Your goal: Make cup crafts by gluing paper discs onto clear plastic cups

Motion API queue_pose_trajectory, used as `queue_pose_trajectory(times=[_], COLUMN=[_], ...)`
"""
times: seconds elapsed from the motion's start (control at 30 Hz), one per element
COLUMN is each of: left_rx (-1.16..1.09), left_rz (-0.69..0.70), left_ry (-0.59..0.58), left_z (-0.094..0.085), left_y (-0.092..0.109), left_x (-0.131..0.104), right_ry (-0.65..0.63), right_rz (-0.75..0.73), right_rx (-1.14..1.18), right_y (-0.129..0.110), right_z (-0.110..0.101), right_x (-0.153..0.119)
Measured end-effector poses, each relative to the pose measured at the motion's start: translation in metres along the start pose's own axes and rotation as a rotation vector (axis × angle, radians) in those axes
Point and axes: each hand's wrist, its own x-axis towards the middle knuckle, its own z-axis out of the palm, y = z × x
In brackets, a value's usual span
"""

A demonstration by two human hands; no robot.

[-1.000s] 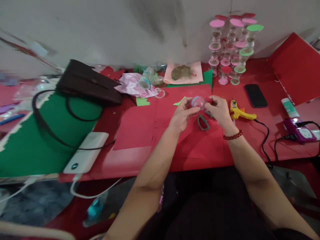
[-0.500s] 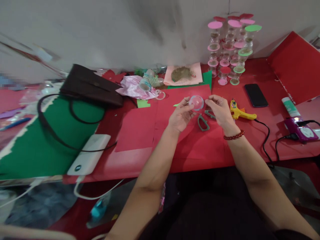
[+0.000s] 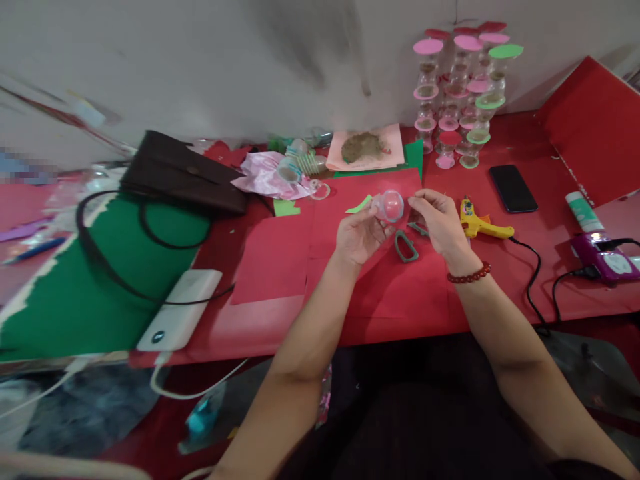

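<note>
My left hand grips a small clear plastic cup-like piece, its round mouth turned toward me. My right hand is beside the piece's right side, with thumb and forefinger pinched together; what they hold, if anything, is too small to make out. Below the hands lie scissors with grey-green handles, partly hidden by my right hand. A yellow glue gun rests just right of that hand. Left of the clear piece lies a light green paper scrap.
Stacked clear plastic pieces with coloured discs stand at the back right. Sand lies on pink paper at the back. A phone, a purple power socket, a dark bag and a white power bank are around; cords trail.
My left hand has turned the clear piece so its mouth faces me more. My right hand stays pinched in nearly the same place, and the view has shifted slightly.
</note>
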Motion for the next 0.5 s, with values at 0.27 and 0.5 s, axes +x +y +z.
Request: queue_pose_trajectory(times=[0.27,0.5], left_rx=[0.058,0.209], left_rz=[0.111,0.177], left_ry=[0.071,0.240], left_z=[-0.005,-0.002], left_y=[-0.006,-0.005], left_x=[0.003,0.011], right_ry=[0.052,0.070], right_rz=[-0.100,-0.009], right_rx=[-0.253,-0.263], right_y=[0.002,0.004], right_z=[-0.004,-0.006], right_x=[0.003,0.008])
